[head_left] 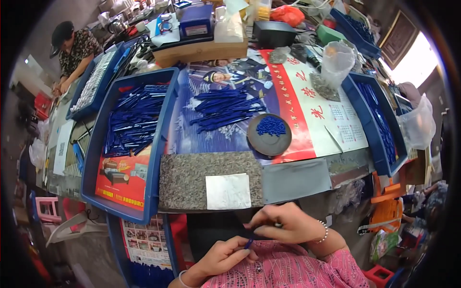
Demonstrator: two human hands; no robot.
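Observation:
Near the lower edge, in front of my pink patterned shirt, both of my hands are close together below the table's edge. My left hand [229, 255] is closed, its thumb and fingertips pinching a slender dark blue stick [248, 244], of which only a short end shows. Just above and to the right, my right hand [287, 224] has its fingers curled into a pinch; what lies between them, if anything, is too small to make out. Beyond lies a pile of slender blue sticks [225, 108]. Beside it a round brown dish [272, 147] holds small blue beads [270, 126].
A speckled stone slab [185, 180] bearing white paper [228, 191] sits at the table's front edge, beside a grey plate [297, 180]. Blue trays of sticks stand left [152, 192] and right [399, 152]. Tweezers-like metal tool [333, 139] lies at right. Another person [79, 48] works far left.

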